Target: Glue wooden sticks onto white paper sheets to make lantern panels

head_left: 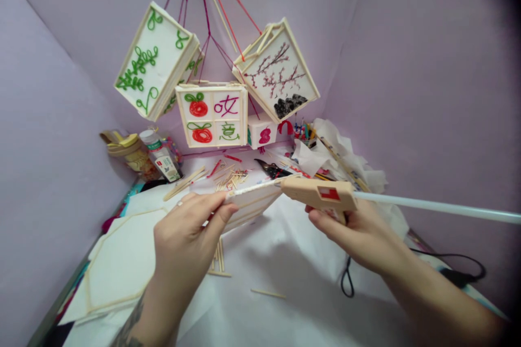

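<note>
In the head view, the left hand (191, 233) pinches, between thumb and fingers, the near left end of a thin white panel with pale wooden strips (253, 207), raised between the side edges of the white-covered desk (301, 282). The panel's long upper edge runs away rightward to the nozzle (278, 183) of a beige plastic glue gun (307, 191), wrapped by the right hand (354, 236), nearer to that far end. Whether they touch, I cannot tell.
</note>
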